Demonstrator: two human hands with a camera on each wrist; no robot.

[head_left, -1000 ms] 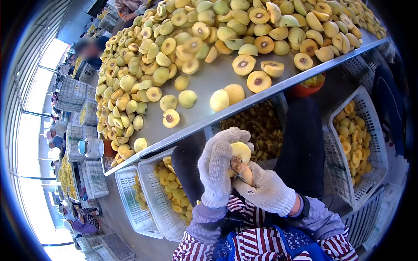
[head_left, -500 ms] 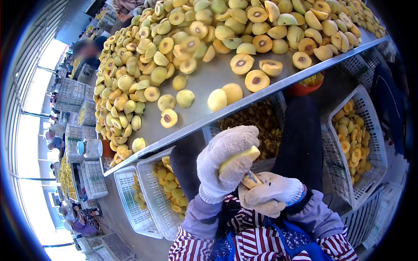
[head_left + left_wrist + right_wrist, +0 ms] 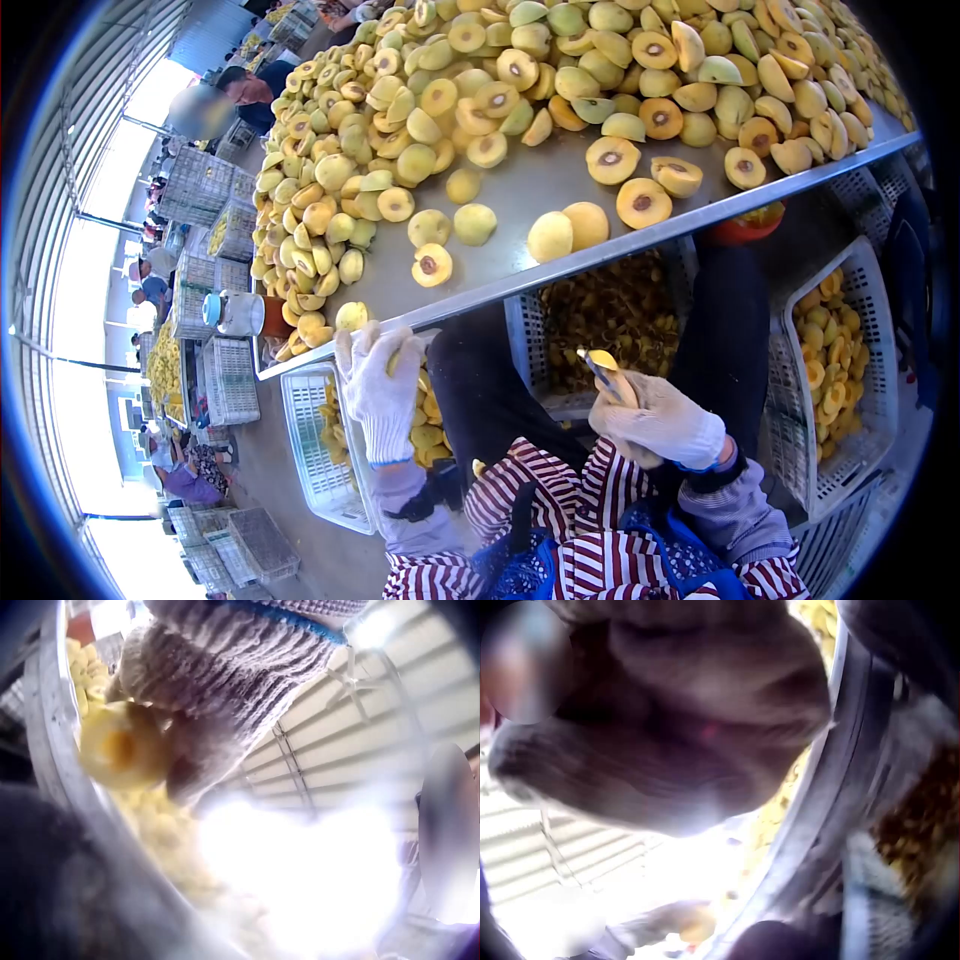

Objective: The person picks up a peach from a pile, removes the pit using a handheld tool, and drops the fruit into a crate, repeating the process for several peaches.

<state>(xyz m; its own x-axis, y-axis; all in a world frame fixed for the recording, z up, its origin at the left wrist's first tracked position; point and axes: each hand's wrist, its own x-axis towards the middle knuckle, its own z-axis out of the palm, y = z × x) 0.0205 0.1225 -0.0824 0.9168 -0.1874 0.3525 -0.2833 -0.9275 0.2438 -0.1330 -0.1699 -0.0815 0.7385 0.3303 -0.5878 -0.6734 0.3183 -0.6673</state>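
In the head view my gloved left hand (image 3: 382,390) is at the left, over the crate of peach halves by the table edge. Its fingers hold a yellow peach half (image 3: 120,746), whose hollowed middle shows in the left wrist view. My gloved right hand (image 3: 660,415) is above my lap and grips a pitting knife (image 3: 608,380) with a pale handle and a metal end. A scrap of yellow peach (image 3: 602,358) shows by the metal tip. In the right wrist view the glove (image 3: 697,735) hides the knife.
A metal table (image 3: 490,260) with a raised rim bears a heap of peach halves (image 3: 440,100). Below are a white crate (image 3: 325,480) at left, a crate of brown scraps (image 3: 530,340) between my knees and another crate (image 3: 865,400) at right. People work farther back.
My left hand has moved left with the peach half, away from the right hand, to the left crate. The right hand keeps the knife, its tip now raised. The head view has shifted slightly.
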